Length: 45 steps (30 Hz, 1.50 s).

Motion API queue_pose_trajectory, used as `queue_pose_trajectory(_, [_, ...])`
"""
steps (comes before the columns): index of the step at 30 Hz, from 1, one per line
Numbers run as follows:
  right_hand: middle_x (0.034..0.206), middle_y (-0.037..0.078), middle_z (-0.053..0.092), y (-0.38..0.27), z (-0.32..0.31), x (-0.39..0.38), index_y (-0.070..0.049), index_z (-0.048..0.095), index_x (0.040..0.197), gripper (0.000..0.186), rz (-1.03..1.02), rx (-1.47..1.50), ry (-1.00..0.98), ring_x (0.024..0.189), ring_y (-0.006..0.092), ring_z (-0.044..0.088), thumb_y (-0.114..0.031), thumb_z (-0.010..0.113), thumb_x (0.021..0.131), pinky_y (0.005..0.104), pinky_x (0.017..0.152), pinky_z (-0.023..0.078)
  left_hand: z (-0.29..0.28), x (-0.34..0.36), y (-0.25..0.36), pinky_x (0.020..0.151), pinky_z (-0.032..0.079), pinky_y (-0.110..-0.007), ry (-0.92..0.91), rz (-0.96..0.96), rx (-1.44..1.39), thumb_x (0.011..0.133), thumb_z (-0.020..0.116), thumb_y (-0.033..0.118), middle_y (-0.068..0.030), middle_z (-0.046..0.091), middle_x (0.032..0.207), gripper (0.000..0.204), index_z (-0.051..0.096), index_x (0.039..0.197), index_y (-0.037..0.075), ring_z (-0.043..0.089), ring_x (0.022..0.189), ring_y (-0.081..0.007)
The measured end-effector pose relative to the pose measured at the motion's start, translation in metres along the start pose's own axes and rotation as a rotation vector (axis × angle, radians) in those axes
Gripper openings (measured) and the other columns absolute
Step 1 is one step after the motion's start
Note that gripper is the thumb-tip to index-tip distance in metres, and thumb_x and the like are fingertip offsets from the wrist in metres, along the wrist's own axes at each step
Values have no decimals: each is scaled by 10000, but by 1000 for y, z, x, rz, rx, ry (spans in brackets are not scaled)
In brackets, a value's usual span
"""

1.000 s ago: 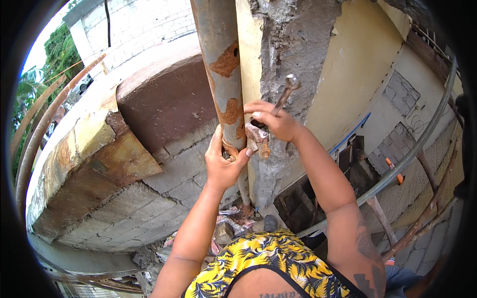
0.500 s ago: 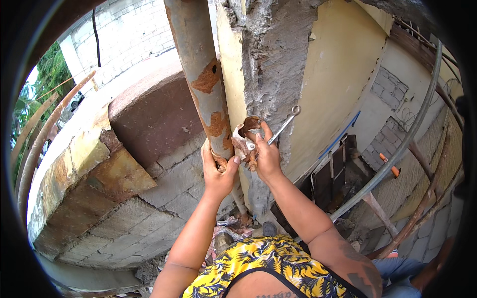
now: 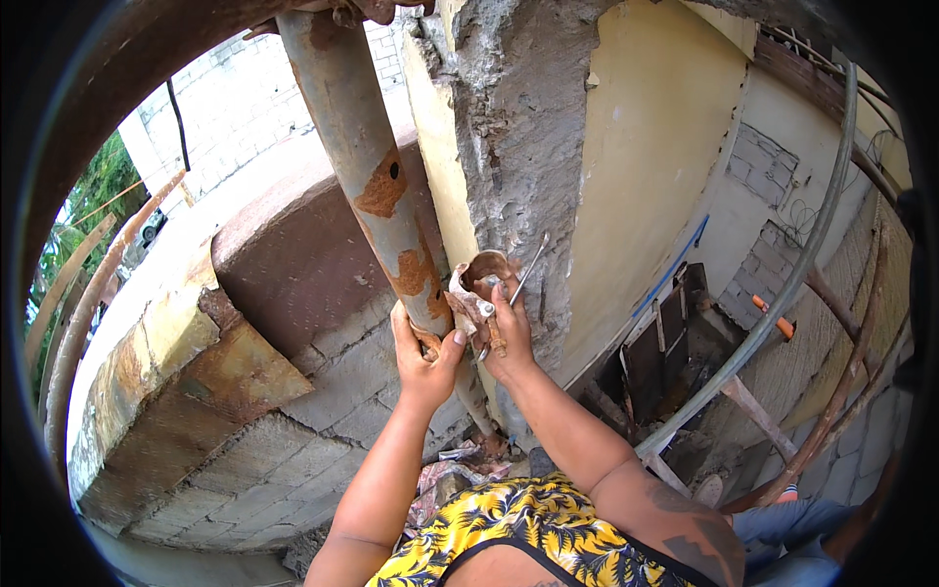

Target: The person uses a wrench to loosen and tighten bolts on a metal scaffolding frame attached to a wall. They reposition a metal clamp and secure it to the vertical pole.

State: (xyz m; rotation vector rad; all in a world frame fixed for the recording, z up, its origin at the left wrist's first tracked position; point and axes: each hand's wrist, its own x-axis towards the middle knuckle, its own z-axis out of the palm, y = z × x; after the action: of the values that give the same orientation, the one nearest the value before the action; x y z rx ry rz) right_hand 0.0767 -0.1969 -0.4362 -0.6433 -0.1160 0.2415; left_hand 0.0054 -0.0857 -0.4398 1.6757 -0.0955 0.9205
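Note:
A rusty grey metal pole [image 3: 357, 137] leans downward in front of me. My left hand [image 3: 423, 364] is wrapped round its lower part, over a rusty piece there, with the thumb toward a pipe clamp [image 3: 475, 293]. This clamp is worn and rust-stained, its curved jaw spread beside the pole, with a rusty bolt [image 3: 496, 340] hanging from it. My right hand [image 3: 511, 338] is closed on a slim silver wrench [image 3: 533, 266], which slants up past the fingers. The fingers also touch the clamp; how far they grip it is partly hidden.
Behind the clamp stands a broken concrete column [image 3: 528, 157] beside a yellow wall [image 3: 655, 137]. A block wall [image 3: 293, 450] with a maroon ledge is on the left. A curved metal pipe [image 3: 782, 308] runs along the right. Another person's blue-clothed leg [image 3: 782, 533] shows at lower right.
The wrench has turned in my right hand and now shows edge-on, more upright. The right hand has shifted slightly down and left. The left hand keeps its grip; the whole view has shifted.

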Motion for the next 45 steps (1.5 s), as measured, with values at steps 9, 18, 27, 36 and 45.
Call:
queue_pose_trajectory(9, [1384,152,614,-26,-66,-4,-48,494,1408,397,-7,-278,-313,812,134,635,-133,439,1024,258,647,511,-6,-3,2,1140,363,-438,-40,6,8,892,798,298,-169,466,1420,791,392,1495,-13,476,1327,-319])
queue_pose_trajectory(18, [1308,109,680,-42,-24,45,-33,451,1534,659,201,-288,-574,1071,170,688,-498,518,1072,312,957,541,5,-10,23,1086,459,-441,94,57,111,831,852,540,-216,575,1399,1040,368,1530,-59,587,1290,-312])
queue_pose_trajectory(27, [1069,66,683,-42,-6,39,-51,595,1280,564,210,-301,-547,936,148,672,-371,645,817,305,871,561,-12,5,16,1015,525,-410,-4,129,210,824,862,516,-233,684,1301,952,487,1482,-60,679,1215,-329])
queue_pose_trajectory(36, [1179,36,598,-33,-22,-66,-29,455,1414,726,-125,-522,-368,1045,105,591,-516,732,953,277,903,512,-57,35,-43,953,543,-348,-503,-317,-524,781,798,713,-97,679,1299,1041,533,1441,-47,656,1148,-171])
queue_pose_trajectory(45, [1048,12,565,-23,-37,-49,-22,507,1321,582,-181,-634,-325,937,98,511,-535,574,1055,291,835,452,-6,15,-26,955,501,-325,54,-154,-531,1097,386,596,-126,712,1164,735,623,1274,-77,659,1063,-178])
